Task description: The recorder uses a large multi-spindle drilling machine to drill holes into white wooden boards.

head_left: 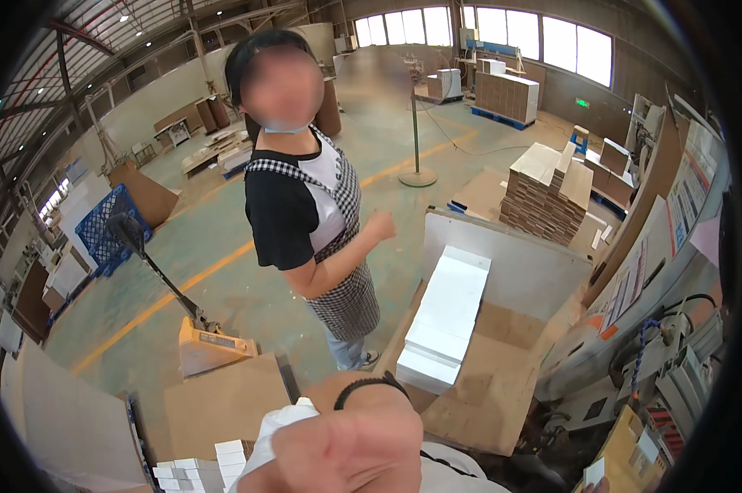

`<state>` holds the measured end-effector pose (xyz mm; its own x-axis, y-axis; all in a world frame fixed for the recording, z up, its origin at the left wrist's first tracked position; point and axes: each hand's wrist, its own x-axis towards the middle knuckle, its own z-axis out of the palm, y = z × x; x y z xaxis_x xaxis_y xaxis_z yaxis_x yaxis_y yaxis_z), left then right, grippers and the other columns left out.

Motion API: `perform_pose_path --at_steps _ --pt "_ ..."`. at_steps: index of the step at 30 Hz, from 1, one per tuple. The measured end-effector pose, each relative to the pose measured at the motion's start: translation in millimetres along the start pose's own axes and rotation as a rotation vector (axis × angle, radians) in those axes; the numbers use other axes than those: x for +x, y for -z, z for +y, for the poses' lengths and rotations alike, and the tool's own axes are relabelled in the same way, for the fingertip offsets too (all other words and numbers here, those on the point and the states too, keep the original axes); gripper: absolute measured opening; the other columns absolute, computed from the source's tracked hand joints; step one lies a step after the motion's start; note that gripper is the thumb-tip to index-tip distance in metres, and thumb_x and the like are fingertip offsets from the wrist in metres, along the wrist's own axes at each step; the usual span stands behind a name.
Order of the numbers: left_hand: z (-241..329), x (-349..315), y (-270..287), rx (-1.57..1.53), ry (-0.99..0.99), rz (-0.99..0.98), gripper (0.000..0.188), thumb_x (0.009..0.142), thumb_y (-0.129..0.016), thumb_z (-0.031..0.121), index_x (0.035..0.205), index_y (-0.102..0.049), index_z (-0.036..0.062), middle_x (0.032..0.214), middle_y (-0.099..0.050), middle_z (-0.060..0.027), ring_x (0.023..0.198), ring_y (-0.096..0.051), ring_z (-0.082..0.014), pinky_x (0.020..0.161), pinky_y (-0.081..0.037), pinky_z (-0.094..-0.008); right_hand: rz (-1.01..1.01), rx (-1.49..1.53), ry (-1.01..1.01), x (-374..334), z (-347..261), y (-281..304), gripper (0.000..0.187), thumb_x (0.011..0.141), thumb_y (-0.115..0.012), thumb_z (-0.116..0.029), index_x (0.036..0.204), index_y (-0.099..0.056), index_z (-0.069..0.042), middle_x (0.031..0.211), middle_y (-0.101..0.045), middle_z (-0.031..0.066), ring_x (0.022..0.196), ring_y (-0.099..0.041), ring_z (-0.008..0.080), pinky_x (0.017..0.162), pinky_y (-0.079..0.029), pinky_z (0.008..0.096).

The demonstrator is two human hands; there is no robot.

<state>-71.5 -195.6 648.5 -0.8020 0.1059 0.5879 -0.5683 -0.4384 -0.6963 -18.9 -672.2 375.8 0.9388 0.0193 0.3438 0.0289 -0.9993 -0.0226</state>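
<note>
My left hand (346,448) fills the lower middle, very close, with a black band round its wrist. Its fingers look curled inward, but the tips are hidden, so what they hold, if anything, does not show. At the bottom right edge, a sliver of my right hand (603,486) shows against a small white board (594,471), which it seems to grip; the rest is cut off. Beyond my left hand, a stack of long white boards (449,308) lies on a brown sheet-covered platform (502,378) with a pale upright panel (510,263) behind it.
A person in a checked apron (338,304) stands just beyond, one arm bent. A yellow pallet jack (214,345) is to the left, and white blocks (188,475) sit lower left. Machinery (683,394) lines the right side. Stacked wooden strips (543,197) stand farther back.
</note>
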Motion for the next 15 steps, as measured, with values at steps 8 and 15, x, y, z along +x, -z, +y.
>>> perform_pose_path --at_steps 8,15 --pt "1 4 9 -0.066 0.028 -0.145 0.024 0.070 -0.068 0.023 0.093 -0.064 0.0183 0.081 -0.055 0.0117 0.098 -0.045 -0.0067 0.100 -0.020 -0.0376 0.157 0.099 0.075 1 -16 11 0.036 0.077 -0.053 -0.025 0.097 -0.054 0.005 0.091 -0.055 0.0240 0.085 -0.050 0.0396 0.077 -0.038 0.0466" --pt "31 24 10 0.230 0.399 -0.359 0.024 0.070 -0.068 0.023 0.093 -0.064 0.0185 0.077 -0.053 0.0124 0.094 -0.045 -0.0067 0.104 -0.013 -0.0388 0.240 0.093 0.112 -4 -4 3 0.033 0.077 -0.053 -0.025 0.094 -0.054 0.004 0.090 -0.055 0.0234 0.085 -0.050 0.0401 0.076 -0.038 0.0468"
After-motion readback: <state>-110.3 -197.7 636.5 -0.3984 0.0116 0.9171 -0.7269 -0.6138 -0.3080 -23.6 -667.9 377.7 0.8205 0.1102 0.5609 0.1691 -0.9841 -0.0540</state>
